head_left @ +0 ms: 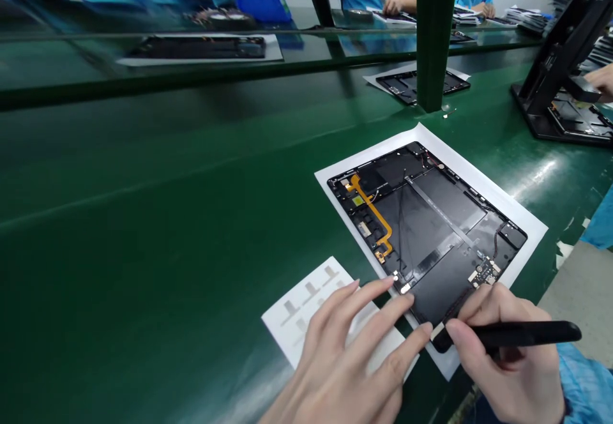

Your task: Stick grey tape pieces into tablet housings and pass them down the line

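Observation:
An opened tablet's black rear chassis (421,232) lies on a white paper sheet (520,219), with an orange flex cable (371,213) at its left and a small circuit board (483,274) near its lower right corner. My left hand (354,347) rests its fingertips on the chassis's lower edge, holding nothing, above a white backing sheet with grey pads (306,302). My right hand (507,354) grips a black pen-shaped tool (531,333), whose tip is hidden behind my fingers at the chassis's near corner.
The green bench (143,175) carries another tablet chassis on paper (412,85) beside a green post (433,34). A black stand (560,85) sits at right, with another person's hand (601,82) behind it. People in blue work beyond a glass shelf (239,47).

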Tool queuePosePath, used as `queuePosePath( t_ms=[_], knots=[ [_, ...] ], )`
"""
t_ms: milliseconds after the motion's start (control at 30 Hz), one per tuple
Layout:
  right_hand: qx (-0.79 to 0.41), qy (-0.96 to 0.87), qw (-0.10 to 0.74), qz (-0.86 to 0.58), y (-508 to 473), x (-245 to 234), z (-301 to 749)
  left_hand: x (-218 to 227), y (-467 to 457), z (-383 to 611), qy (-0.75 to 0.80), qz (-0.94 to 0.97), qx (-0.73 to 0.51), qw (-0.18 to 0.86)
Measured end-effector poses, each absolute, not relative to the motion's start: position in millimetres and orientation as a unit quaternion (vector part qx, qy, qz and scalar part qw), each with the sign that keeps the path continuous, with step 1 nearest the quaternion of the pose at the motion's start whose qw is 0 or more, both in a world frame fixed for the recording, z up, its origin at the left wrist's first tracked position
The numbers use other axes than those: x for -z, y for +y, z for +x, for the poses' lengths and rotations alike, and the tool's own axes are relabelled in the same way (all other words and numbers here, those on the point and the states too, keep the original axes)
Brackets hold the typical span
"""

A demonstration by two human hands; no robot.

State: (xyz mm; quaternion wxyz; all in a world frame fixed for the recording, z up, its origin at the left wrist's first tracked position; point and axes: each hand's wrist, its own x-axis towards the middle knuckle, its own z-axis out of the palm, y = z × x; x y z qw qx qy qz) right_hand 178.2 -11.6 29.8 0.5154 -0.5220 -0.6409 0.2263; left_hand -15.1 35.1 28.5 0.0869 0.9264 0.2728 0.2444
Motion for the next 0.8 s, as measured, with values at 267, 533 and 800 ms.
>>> queuePosePath(
  t_ms=[267,533,800],
  knots=[
    [-0.212,-0.638,0.513,-0.534,-9.0,-30.7,177.8,-32.2,39.9,-16.6,0.227,0.947,-0.218,0.063],
    [-0.285,-0.623,0.519,-0.512,-10.9,-26.0,180.1,-37.4,39.5,-14.9,0.233,0.941,-0.233,0.072],
    [-0.420,-0.645,0.458,-0.444,7.7,-46.7,204.0,-24.7,34.9,-21.3,0.215,0.950,-0.228,-0.006]
  ],
)
